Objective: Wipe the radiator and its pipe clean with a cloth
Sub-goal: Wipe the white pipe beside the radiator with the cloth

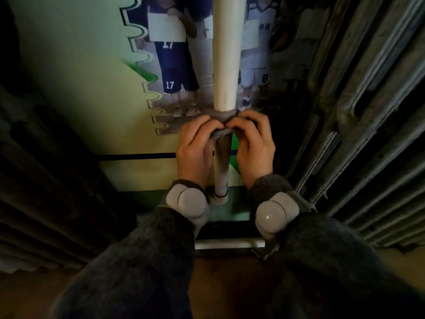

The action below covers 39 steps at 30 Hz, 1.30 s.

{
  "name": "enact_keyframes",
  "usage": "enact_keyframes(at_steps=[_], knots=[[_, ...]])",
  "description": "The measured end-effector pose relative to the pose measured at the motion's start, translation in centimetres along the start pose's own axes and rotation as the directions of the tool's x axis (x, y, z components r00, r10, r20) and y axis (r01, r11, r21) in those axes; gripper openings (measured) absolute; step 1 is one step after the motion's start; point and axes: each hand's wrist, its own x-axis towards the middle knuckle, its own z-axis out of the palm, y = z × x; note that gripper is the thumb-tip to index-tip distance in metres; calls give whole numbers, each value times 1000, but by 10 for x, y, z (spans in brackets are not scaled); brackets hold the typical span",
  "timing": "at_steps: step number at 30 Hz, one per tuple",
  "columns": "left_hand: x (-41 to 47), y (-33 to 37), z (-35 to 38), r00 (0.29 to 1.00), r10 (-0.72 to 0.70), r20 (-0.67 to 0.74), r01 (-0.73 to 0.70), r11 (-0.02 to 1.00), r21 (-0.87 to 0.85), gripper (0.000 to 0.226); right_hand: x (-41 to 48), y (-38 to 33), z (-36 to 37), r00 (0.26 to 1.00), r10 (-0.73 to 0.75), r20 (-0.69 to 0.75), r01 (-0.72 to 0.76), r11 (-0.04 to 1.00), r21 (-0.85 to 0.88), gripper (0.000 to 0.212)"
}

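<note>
A cream vertical pipe [226,54] runs down the middle of the view to a fitting near the floor. A grey cloth [222,117] is wrapped around it at mid height. My left hand [195,148] grips the cloth's left side and my right hand [253,143] grips its right side, the fingertips of both hands meeting in front of the pipe. Below the cloth the pipe looks grey and dirty. The ribbed grey radiator [368,125] stands to the right of my right hand.
A poster board [96,93] with a photo of people in sports kit leans behind the pipe. A dark ribbed radiator [41,180] fills the left side. A horizontal white pipe [230,244] runs low between my wrists. Brown floor [218,291] lies below.
</note>
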Motion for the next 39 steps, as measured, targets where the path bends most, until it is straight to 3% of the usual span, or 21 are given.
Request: enact_keyframes(at_steps=[4, 6, 7, 8, 10, 13, 15, 18, 22, 26, 30, 35, 39], knots=[[-38, -32, -1, 968, -17, 249, 18, 1000, -5, 20, -33, 23, -8, 974, -74, 216, 85, 996, -42, 23], [-46, -40, -7, 867, -70, 493, 87, 996, -10, 25, -57, 37, -7, 925, -112, 362, 151, 985, -80, 25], [-50, -41, -7, 791, -96, 605, 66, 995, 71, 27, -72, 45, -4, 879, -116, 462, 187, 976, -111, 26], [-56, -43, -8, 722, -108, 684, 45, 993, 109, 27, -87, 53, -1, 822, -89, 562, 205, 967, -148, 25], [-68, -39, -5, 653, -90, 752, 30, 995, 92, 27, -108, 62, 3, 735, -25, 677, 197, 964, -177, 22], [-85, -55, 6, 744, 61, 665, -58, 998, -27, 25, -104, 64, 2, 723, -75, 687, 300, 929, -215, 23], [-89, -62, 7, 738, 77, 671, -139, 990, 39, 26, -95, 60, -4, 721, -190, 667, 421, 884, -204, 19], [-84, -59, 7, 767, 104, 633, -187, 980, 66, 21, -83, 65, -7, 742, -273, 613, 464, 869, -174, 14], [-65, -39, 3, 835, 129, 535, -179, 983, 41, 16, -60, 61, -17, 808, -306, 503, 428, 892, -144, 17], [-42, -24, 2, 916, 179, 358, -199, 980, 19, 19, -26, 42, -27, 892, -242, 382, 298, 950, -94, 18], [-10, -14, -7, 936, 268, 229, -288, 956, 59, 26, 1, 25, -22, 965, -148, 219, 160, 986, -42, 25], [15, -10, -21, 935, 304, 183, -322, 944, 75, 18, 7, 12, -10, 985, -121, 122, 125, 992, -25, 30], [13, -9, -19, 971, 206, 124, -211, 977, 29, 12, 7, 12, -8, 990, -125, 60, 126, 992, -18, 28]])
